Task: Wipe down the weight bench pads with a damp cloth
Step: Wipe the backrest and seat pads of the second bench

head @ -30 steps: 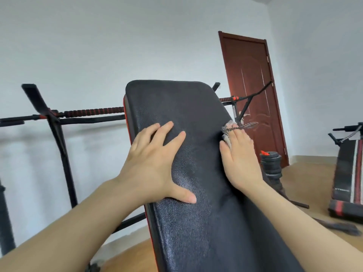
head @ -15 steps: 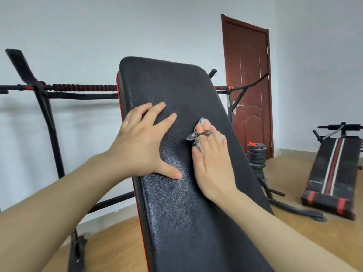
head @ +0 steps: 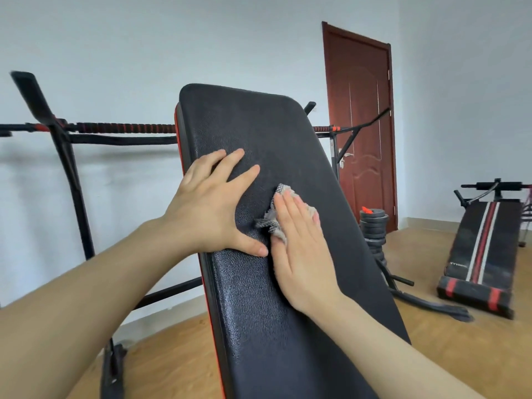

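The black inclined back pad (head: 259,131) of the weight bench rises in front of me, with a red trim along its left edge. My left hand (head: 213,205) lies flat on the pad's left side, fingers spread, holding nothing. My right hand (head: 299,243) presses a small grey checked cloth (head: 270,218) flat against the middle of the pad, just right of my left thumb. Most of the cloth is hidden under my fingers; only its left and upper edges show.
A black rack with a red-and-black barbell (head: 123,128) stands behind the pad. Stacked weight plates (head: 372,226) sit on the wooden floor to the right, near a brown door (head: 359,125). A striped sit-up bench (head: 483,254) lies at the far right.
My right hand has slid the cloth leftward across the pad, from its right edge to the middle, close to my left thumb. My left hand has stayed pressed on the pad.
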